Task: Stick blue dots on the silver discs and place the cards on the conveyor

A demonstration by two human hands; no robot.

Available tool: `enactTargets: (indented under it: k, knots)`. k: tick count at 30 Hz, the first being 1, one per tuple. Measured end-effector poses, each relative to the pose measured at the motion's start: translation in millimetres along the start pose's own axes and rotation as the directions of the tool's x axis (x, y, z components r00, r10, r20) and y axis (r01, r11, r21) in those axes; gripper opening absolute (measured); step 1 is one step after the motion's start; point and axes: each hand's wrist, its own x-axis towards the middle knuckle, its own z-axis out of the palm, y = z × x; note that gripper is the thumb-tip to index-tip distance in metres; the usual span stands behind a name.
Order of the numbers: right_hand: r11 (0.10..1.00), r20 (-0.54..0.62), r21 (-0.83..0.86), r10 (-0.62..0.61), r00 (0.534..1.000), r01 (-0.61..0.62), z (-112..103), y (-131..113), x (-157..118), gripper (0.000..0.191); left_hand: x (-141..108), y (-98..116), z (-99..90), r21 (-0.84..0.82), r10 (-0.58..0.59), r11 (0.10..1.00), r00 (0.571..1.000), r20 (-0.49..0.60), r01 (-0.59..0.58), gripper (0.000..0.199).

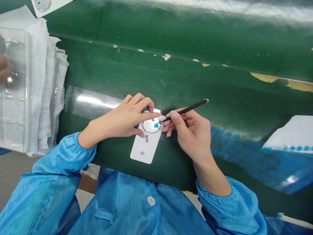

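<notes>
A white card (141,148) with dark printed marks and a round clear-edged piece on its upper half lies on the green table. My left hand (128,117) rests over the card's upper left, fingers apart, thumb and fingertips touching the round piece and card edge. Black tweezers (193,107) are pinched in my right hand (189,129), to the right of the card. Their tip meets a small blue dot (156,125) on the round piece.
Clear plastic trays (14,111) and stacked white sheets (40,65) stand at the left, with another person's blurred hand (3,69) over them. Blue-dotted film (256,160) and white backing paper (290,133) lie at the right. Part of another white card (52,7) shows at the top left.
</notes>
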Motion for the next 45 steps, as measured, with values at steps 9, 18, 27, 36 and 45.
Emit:
enactTargets:
  k: [9, 18, 27, 36, 45]
  knots:
    - [1.000, 0.013, -0.021, -0.015, 1.000, 0.016, 0.9, -1.5, -1.1, 0.034, -0.7, 2.0, -3.1, 0.023, -0.009, 1.000, 1.000, 0.023, 0.009, 0.065]
    - [0.987, 0.050, -0.083, -0.135, 0.989, 0.139, 2.4, 3.8, -5.1, 0.028, -3.1, 32.9, -4.6, 0.064, -0.229, 0.971, 0.973, -0.023, 0.230, 0.072]
    - [0.902, -0.282, -0.106, -0.430, 0.857, 0.418, 5.0, -3.2, -9.8, 0.026, 0.4, 15.3, -7.3, -0.378, -0.195, 0.910, 0.980, -0.032, 0.169, 0.050]
    - [0.949, 0.070, 0.314, -0.049, 0.996, 0.025, -0.2, -2.6, -7.4, 0.044, 6.0, 26.0, 5.2, -0.955, -0.409, 0.280, 0.912, -0.025, 0.099, 0.049]
    - [0.961, 0.134, 0.246, 0.099, 0.986, -0.130, 2.5, -8.4, -5.8, 0.042, 7.6, 35.8, 15.3, -0.947, -0.460, 0.304, 0.887, -0.048, 0.107, 0.054]
